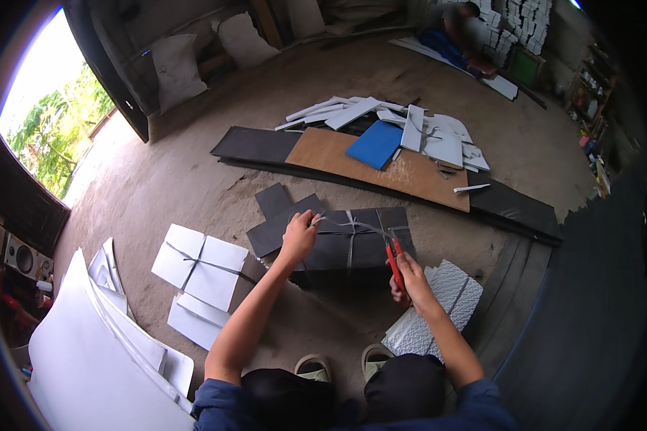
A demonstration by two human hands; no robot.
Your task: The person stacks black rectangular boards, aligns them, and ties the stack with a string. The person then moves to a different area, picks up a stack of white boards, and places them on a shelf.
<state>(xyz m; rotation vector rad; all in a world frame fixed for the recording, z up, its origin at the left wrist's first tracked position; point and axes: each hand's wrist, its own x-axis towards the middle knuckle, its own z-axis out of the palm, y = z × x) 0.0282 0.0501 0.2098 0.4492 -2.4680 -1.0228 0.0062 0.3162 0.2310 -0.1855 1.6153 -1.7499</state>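
A black bundle of stacked sheets [379,220] lies on the floor before my feet, with thin grey strapping crossed and knotted over its top. My left hand [300,235] is closed in a pinch on a loose end of the strap [352,224], which arcs over the bundle toward the right. In my right hand [410,279] I grip red-handled scissors [395,264], blades pointing up at the strap's right part. Whether the blades touch the strap, I cannot tell. Smaller black pieces [273,201] stick out behind the bundle's left end.
A tied white bundle [194,251] lies left, a textured white bundle [456,291] right. Farther off, a brown board [323,154] on long black sheets carries a blue sheet [376,144] and white offcuts [442,144]. Large white sheets [93,359] stand near left. Another person [453,36] crouches far right.
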